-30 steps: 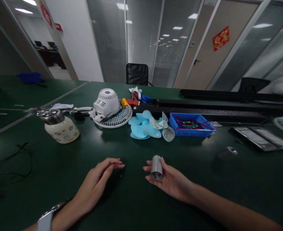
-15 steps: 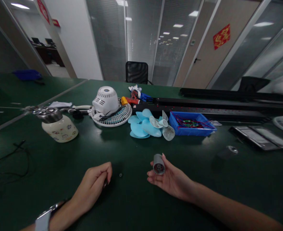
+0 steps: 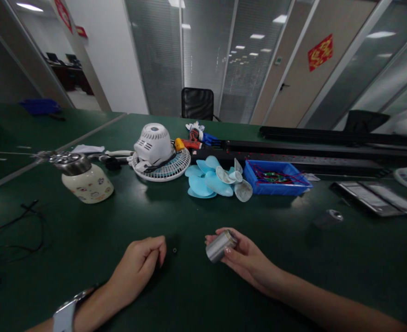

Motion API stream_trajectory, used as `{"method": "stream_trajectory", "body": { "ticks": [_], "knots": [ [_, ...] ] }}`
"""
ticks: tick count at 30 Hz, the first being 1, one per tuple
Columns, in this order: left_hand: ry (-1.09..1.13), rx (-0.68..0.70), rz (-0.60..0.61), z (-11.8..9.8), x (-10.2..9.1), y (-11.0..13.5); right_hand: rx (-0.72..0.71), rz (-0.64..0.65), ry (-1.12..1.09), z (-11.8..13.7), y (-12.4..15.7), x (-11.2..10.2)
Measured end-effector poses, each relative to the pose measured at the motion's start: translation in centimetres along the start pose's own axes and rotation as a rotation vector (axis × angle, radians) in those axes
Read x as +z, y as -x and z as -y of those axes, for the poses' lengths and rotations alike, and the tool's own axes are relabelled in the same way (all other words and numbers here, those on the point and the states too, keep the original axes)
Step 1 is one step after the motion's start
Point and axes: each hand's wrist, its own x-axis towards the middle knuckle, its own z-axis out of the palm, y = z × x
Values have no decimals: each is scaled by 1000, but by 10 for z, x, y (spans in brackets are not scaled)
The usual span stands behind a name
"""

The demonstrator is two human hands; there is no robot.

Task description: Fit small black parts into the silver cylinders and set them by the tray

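Note:
My right hand (image 3: pixel 248 258) grips a silver metal cylinder (image 3: pixel 217 247), tilted with its lower end towards the left, fingers beneath it and thumb on its side. Left of it, my left hand (image 3: pixel 139 263) is closed and rests by the table surface; whatever its curled fingers may hold is hidden. A tiny ring-like part, perhaps a nut (image 3: pixel 174 250), lies on the green table just right of the left knuckles. Farther right stands or lies a similar metal cylinder (image 3: pixel 328 218), apart from both hands.
Behind the hands are pale blue fan blades (image 3: pixel 210 180), a blue bin (image 3: pixel 275 188) of wires, and a white fan housing (image 3: pixel 154 144) on a grille. A cream bottle (image 3: pixel 89 184) stands left, near a black cable (image 3: pixel 40 230). Black rails (image 3: pixel 293 152) lie at the back right.
My right hand has turned the metal cylinder, from its open end facing me to its side showing, and shifted it slightly left and down. The left hand has barely moved.

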Motion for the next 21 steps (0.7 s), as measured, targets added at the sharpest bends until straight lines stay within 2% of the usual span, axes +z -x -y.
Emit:
{"method": "stream_trajectory", "body": {
  "ticks": [3, 6, 8, 11, 14, 17, 21],
  "knots": [
    [-24, 15, 11, 0, 0, 1, -113, -88, 277, 4, 2, 1],
    [-36, 30, 4, 1, 0, 2, -334, -302, 583, 19, 3, -17],
    [-31, 38, 7, 3, 0, 2, -474, -507, 690, 32, 4, -41],
    [-9, 41, 0, 3, 1, 1, -645, -830, 756, 49, 7, -89],
    [10, 32, -8, 1, 1, 2, -750, -1057, 821, 59, 11, -133],
    [12, 5, -18, -3, 1, 2, -762, -1136, 861, 66, 8, -162],
    [7, 3, -21, -7, 1, 3, -753, -1132, 866, 72, -1, -182]
  ]
}}
